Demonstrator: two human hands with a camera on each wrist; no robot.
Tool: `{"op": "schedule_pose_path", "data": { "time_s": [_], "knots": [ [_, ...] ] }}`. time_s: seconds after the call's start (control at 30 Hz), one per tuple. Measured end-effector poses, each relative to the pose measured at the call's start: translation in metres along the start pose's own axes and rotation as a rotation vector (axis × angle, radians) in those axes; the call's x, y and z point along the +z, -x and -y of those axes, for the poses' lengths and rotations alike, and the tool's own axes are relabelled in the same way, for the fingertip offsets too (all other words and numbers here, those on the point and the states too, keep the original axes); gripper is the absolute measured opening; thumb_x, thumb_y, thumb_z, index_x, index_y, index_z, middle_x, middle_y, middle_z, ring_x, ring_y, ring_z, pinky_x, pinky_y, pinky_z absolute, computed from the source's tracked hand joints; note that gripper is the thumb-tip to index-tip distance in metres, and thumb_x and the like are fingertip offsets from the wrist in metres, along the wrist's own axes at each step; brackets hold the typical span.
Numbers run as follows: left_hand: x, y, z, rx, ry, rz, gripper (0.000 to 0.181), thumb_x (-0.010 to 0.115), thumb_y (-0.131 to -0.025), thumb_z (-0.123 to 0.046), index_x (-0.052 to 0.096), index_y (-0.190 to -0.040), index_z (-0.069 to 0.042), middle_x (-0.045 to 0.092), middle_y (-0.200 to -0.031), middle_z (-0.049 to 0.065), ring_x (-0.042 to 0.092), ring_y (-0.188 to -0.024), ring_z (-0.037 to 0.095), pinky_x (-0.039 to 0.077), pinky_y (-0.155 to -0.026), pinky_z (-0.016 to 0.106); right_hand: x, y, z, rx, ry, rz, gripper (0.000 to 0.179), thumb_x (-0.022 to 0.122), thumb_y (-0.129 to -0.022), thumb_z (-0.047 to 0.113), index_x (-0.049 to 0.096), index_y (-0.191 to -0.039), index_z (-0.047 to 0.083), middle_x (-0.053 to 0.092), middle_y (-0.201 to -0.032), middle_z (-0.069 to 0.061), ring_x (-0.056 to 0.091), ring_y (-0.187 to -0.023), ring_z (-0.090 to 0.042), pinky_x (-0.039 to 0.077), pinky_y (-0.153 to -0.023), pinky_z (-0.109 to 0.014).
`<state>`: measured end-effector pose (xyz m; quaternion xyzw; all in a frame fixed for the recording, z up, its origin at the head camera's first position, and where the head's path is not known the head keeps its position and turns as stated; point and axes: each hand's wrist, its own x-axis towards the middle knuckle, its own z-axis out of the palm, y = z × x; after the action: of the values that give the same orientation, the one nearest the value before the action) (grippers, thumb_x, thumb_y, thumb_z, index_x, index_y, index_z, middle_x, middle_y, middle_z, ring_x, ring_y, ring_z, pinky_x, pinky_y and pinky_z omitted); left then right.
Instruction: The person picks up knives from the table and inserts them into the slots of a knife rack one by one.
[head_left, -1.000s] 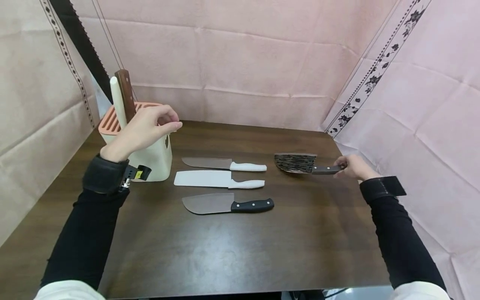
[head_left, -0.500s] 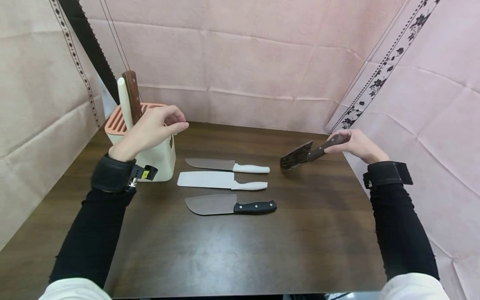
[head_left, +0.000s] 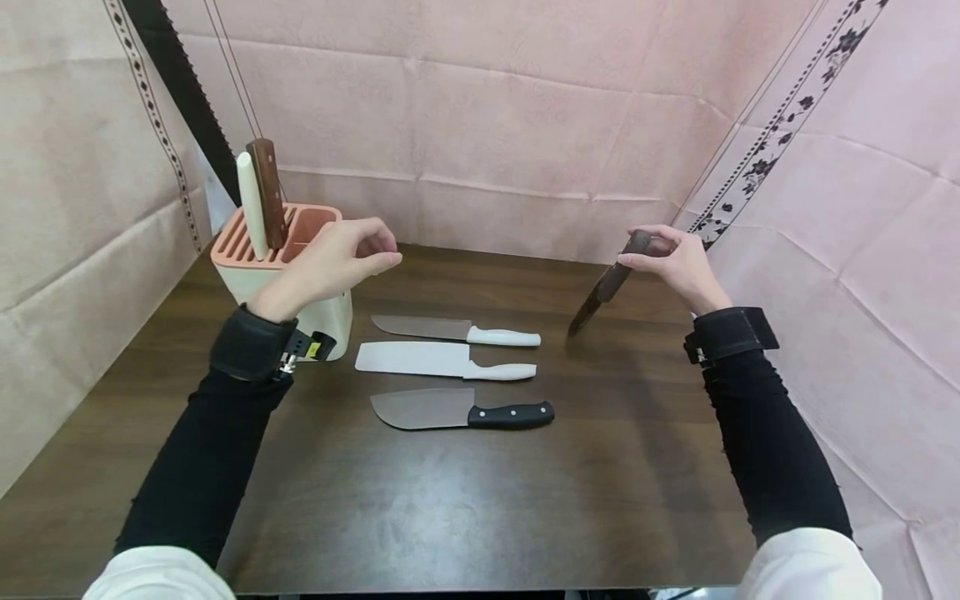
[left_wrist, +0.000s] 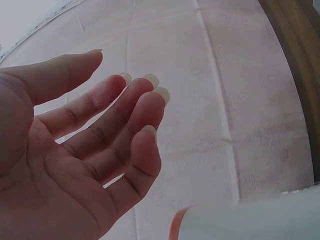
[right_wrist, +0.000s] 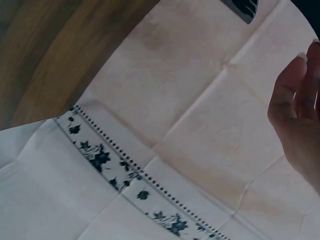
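Observation:
My right hand (head_left: 675,262) grips the dark handle of a cleaver (head_left: 613,282) above the right side of the table. The cleaver is tilted, handle up and blade pointing down to the left, seen almost edge-on. In the right wrist view, part of its dark blade (right_wrist: 245,9) shows at the top. Loosely curled and holding nothing, my left hand (head_left: 330,265) hovers in front of a knife block (head_left: 330,329), covering part of its top. Its fingers and palm (left_wrist: 70,195) show in the left wrist view. A white-handled knife (head_left: 252,204) and a brown-handled knife (head_left: 268,192) stand in the block.
In the middle of the table (head_left: 450,517) lie a grey-bladed knife with a white handle (head_left: 502,337), an all-white knife (head_left: 412,358) and a black-handled knife (head_left: 510,415), roughly parallel. Pale patterned cloth (head_left: 487,125) hangs behind and on both sides.
My right hand has lifted the cleaver off the table by its handle, moved it up and leftward, and tipped its blade downward. My left hand has shifted right, uncovering more of the block's top.

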<state>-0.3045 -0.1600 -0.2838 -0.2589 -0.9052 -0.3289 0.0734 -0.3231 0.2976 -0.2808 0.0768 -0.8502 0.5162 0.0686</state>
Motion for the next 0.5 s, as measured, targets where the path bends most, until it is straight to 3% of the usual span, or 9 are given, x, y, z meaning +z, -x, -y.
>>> {"op": "schedule_pose_path", "data": {
  "time_s": [0.27,0.5],
  "knots": [
    [0.008,-0.004,0.000,0.008,0.009,0.021,0.016,0.063,-0.093,-0.019,0.062,-0.101,-0.005,0.067,-0.094,0.011,0.058,-0.083,0.022,0.044,-0.075,0.032,0.005,-0.003,0.007,-0.075,0.028,-0.016,0.045,0.077,-0.082,0.012,0.063,-0.125,0.010,0.073,-0.087,0.016,0.065,-0.082,0.002,0.050,-0.070,-0.015],
    [0.013,-0.007,0.001,0.012,-0.001,0.030,0.017,0.063,-0.093,-0.020,0.062,-0.103,-0.006,0.066,-0.095,0.011,0.057,-0.085,0.022,0.044,-0.075,0.033,0.007,-0.008,0.005,-0.093,0.130,-0.021,0.050,0.079,-0.080,0.024,0.063,-0.127,0.022,0.071,-0.081,0.016,0.062,-0.082,-0.002,0.046,-0.069,-0.016]
  ]
}}
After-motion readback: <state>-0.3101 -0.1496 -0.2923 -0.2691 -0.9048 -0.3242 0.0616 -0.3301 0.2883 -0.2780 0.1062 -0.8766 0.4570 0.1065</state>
